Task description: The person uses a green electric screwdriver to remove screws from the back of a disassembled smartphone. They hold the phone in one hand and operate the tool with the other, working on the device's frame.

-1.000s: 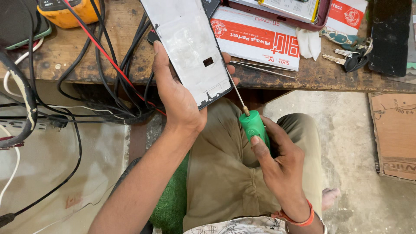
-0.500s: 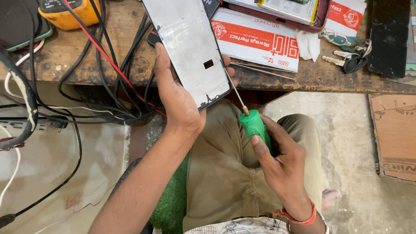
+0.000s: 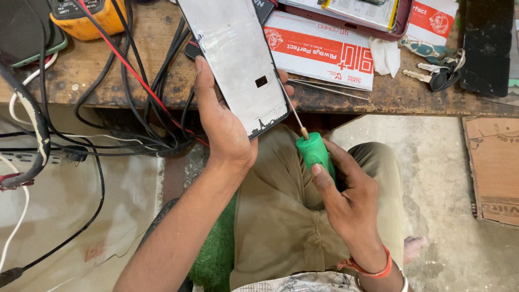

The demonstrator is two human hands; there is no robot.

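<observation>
My left hand (image 3: 224,127) is wrapped around the long edge of a panel (image 3: 238,62), a flat grey rectangle with a small dark cutout and a black, ragged lower edge. My thumb lies along its left side and my fingertips curl round the far side, so the hand is clamped on it and holds it tilted above my lap, its top end over the bench (image 3: 135,81). My right hand (image 3: 346,197) is closed on the green handle of a screwdriver (image 3: 313,151); my thumb presses the handle's near side and my fingers fold round behind it. The thin metal shaft runs up and left from the handle and meets the right edge of the panel, just beside my left fingertips; I cannot tell whether the tip goes under the edge or only touches it. Both hands are over my knees, in olive trousers, with green matting under me. On the bench behind the panel a red and white packet (image 3: 324,48) lies flat, with tweezers (image 3: 324,87) along its near edge. To the right are keys (image 3: 438,73) and a black slab (image 3: 486,46). To the left a tangle of black cables (image 3: 140,97) with one red lead spills off the bench edge, and a yellow meter (image 3: 89,19) sits at the back. A piece of cardboard (image 3: 494,167) lies on the floor at right.
</observation>
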